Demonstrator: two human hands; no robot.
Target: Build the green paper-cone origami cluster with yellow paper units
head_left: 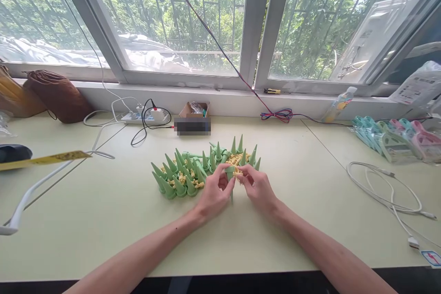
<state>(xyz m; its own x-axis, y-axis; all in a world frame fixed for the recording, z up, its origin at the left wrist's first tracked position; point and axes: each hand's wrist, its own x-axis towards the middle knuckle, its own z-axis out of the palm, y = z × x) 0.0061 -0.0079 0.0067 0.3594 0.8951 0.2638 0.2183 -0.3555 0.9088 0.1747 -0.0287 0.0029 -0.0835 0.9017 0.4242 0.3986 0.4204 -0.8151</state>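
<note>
My left hand (217,187) is closed around a green plastic cone (230,172), held upside down with its wide base up and its tip pointing at the table. Against the cone's base, my right hand (255,185) pinches a small pale-yellow plastic piece (237,172), partly covered by the fingertips. Beyond both hands lies a heap of similar yellow pieces (236,158). To the left stand several green cones (168,189), tips up, with yellow pieces scattered among them. More upright cones (240,144) stand behind and to the right of the heap.
At the back are a power strip (132,117), a small open cardboard box (195,109) and a bundled cable (280,115). Bagged pastel clips (396,140) and a white cable (386,188) lie on the right. A white stand arm (20,206) juts in from the left.
</note>
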